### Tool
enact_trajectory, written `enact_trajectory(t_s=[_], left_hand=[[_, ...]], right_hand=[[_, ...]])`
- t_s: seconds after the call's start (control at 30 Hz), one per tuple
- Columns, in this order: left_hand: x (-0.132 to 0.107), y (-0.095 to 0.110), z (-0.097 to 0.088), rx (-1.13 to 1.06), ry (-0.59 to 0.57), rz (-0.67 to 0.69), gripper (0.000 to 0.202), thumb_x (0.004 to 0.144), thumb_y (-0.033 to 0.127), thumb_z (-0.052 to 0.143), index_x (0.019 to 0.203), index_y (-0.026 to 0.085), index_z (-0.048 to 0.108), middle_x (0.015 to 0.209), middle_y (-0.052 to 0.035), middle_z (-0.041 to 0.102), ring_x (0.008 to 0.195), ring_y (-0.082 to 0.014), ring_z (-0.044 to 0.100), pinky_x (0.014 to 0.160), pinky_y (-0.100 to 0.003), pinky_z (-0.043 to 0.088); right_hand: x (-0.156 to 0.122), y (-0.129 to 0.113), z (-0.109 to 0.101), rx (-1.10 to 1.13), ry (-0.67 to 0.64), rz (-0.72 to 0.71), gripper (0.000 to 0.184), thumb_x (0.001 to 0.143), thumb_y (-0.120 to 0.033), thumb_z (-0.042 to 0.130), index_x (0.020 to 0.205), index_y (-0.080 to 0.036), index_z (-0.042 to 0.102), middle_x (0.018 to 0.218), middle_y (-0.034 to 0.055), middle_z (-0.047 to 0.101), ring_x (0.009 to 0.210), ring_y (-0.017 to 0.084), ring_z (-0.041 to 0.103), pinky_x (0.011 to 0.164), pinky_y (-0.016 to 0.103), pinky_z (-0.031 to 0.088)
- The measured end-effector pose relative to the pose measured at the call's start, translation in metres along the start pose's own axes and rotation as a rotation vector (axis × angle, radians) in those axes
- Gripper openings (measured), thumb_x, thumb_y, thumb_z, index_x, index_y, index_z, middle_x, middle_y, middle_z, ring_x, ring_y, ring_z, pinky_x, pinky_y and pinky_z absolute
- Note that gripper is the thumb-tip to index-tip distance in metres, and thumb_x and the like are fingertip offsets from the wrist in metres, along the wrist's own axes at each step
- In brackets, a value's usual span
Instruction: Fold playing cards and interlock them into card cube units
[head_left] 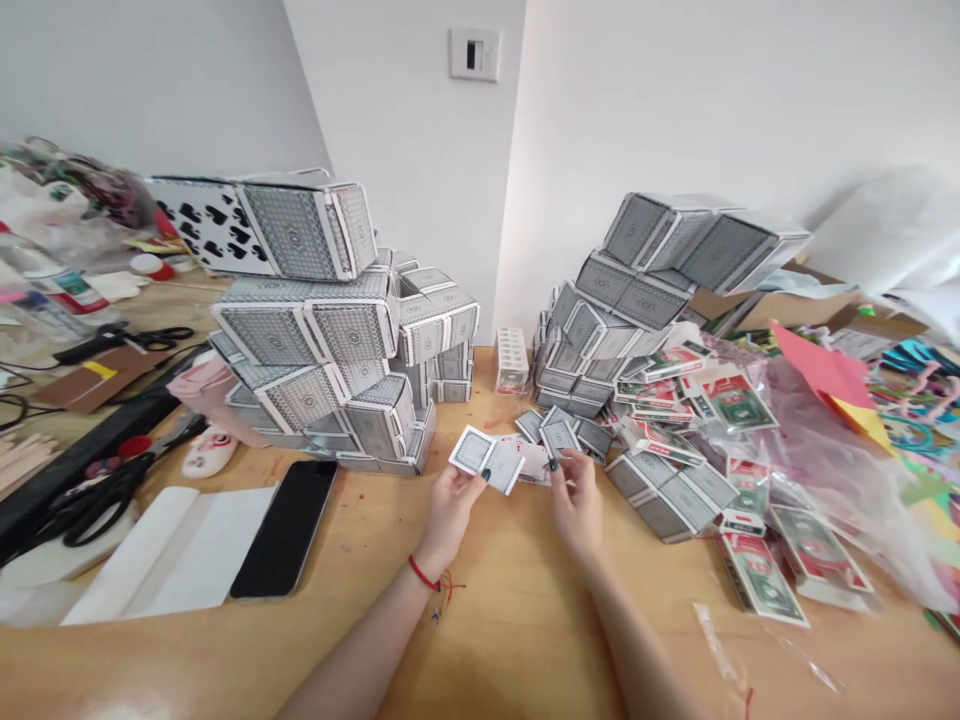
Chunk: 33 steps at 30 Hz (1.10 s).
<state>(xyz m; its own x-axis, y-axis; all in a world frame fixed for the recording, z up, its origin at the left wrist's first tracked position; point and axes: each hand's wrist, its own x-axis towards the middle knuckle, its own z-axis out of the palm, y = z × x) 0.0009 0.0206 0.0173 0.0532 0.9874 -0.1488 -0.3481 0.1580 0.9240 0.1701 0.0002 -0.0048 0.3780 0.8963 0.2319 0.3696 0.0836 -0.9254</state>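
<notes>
My left hand (448,515) grips a grey-backed playing card (472,450) with a white-faced card (502,466) beside it. My right hand (577,500) pinches the edge of a pale card (534,460) close to those. Just beyond my fingers lie several loose grey-backed cards (559,435) on the wooden table (495,640). A red string bracelet (424,573) circles my left wrist. The two hands are a short distance apart, with the cards bridging the gap.
Tall stacks of grey card boxes (315,340) rise at the back left, and another heap (607,310) stands at the back right. Green-and-red card packs (757,570) and a plastic bag (817,440) lie right. A smartphone (285,528) and black scissors (97,505) lie left.
</notes>
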Motion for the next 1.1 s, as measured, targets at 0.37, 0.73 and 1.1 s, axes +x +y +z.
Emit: enact_trajectory(t_s=[0.37, 0.73, 1.1], left_hand=[[0.009, 0.001, -0.012, 0.184, 0.000, -0.023, 0.027, 0.060, 0.022, 0.064, 0.084, 0.013, 0.059, 0.090, -0.0076, 0.065, 0.083, -0.0189, 0.060, 0.066, -0.025, 0.047], [0.008, -0.002, -0.016, 0.163, -0.034, -0.094, 0.030, 0.066, 0.030, 0.062, 0.090, 0.016, 0.051, 0.083, -0.0046, 0.060, 0.064, -0.0164, 0.060, 0.049, -0.030, 0.053], [0.006, 0.005, -0.012, 0.136, -0.009, -0.023, 0.031, 0.063, 0.031, 0.064, 0.087, 0.015, 0.052, 0.084, -0.0050, 0.060, 0.065, -0.0153, 0.059, 0.048, -0.028, 0.053]], right_hand=[[0.029, 0.037, -0.010, -0.466, 0.052, -0.168, 0.023, 0.075, -0.028, 0.044, 0.088, -0.021, 0.062, 0.109, 0.0095, 0.055, 0.104, 0.025, 0.045, 0.087, 0.044, 0.027], [0.030, 0.036, -0.012, 0.096, 0.196, 0.091, 0.036, 0.065, -0.037, 0.061, 0.093, -0.017, 0.051, 0.080, 0.0053, 0.059, 0.070, 0.018, 0.055, 0.063, 0.030, 0.044], [0.009, -0.007, -0.007, 0.611, -0.214, 0.193, 0.025, 0.074, -0.033, 0.058, 0.093, -0.020, 0.049, 0.069, -0.0003, 0.055, 0.051, 0.011, 0.050, 0.046, 0.024, 0.040]])
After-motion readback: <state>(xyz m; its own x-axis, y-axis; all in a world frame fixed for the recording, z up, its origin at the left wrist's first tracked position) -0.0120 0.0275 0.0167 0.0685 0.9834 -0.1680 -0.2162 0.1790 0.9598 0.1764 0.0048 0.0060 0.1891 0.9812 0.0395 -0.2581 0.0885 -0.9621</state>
